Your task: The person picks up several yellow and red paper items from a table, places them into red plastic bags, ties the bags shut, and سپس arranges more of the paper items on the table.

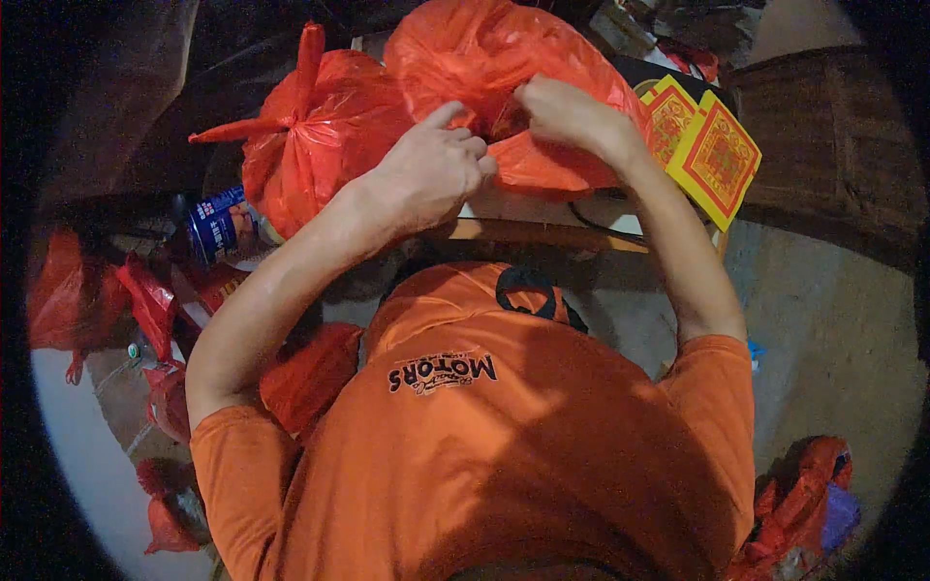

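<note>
A large red plastic bag (501, 43), bulging and full, lies on a small table (538, 234) in front of me. My left hand (439, 171) is at the bag's near side, its fingers curled on the plastic and the index finger raised. Opposite it, my right hand (570, 116) is closed on the bag, and gathered film stretches between the two. A dark gap shows in the folds there, but the contents cannot be made out. Beside my left forearm sits a second full red bag (341, 109), knotted, with two twisted ends sticking out.
Yellow joss paper sheets (716, 163) with red print overhang the table's right corner. At left stands a blue tin (221, 225) bearing writing. More red bags (309, 378) lie low at the left. A red and purple heap (803, 501) rests on the floor at lower right.
</note>
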The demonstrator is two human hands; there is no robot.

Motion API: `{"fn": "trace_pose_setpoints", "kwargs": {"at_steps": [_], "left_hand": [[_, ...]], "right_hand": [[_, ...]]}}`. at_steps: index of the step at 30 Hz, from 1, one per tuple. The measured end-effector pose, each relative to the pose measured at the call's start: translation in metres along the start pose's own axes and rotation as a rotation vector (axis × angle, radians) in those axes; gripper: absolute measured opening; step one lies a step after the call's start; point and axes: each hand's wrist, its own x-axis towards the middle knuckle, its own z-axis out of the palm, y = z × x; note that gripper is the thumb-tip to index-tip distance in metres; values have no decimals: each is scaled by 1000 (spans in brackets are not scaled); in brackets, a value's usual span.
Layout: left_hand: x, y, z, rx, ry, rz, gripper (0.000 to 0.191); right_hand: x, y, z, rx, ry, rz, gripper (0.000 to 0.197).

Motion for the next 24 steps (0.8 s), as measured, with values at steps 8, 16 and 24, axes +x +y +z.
{"fn": "trace_pose_setpoints", "kwargs": {"at_steps": [8,16,24], "left_hand": [[-5,1,-7,-140,-158,-152,29],[9,-32,1,-534,323,-494,63],[41,-68,-10,-1512,739,-491,63]], "right_hand": [[-12,31,-36,-625,465,39,31],[-55,16,-24,-808,-23,168,34],[-23,-31,-17,-310,-34,208,48]]}}
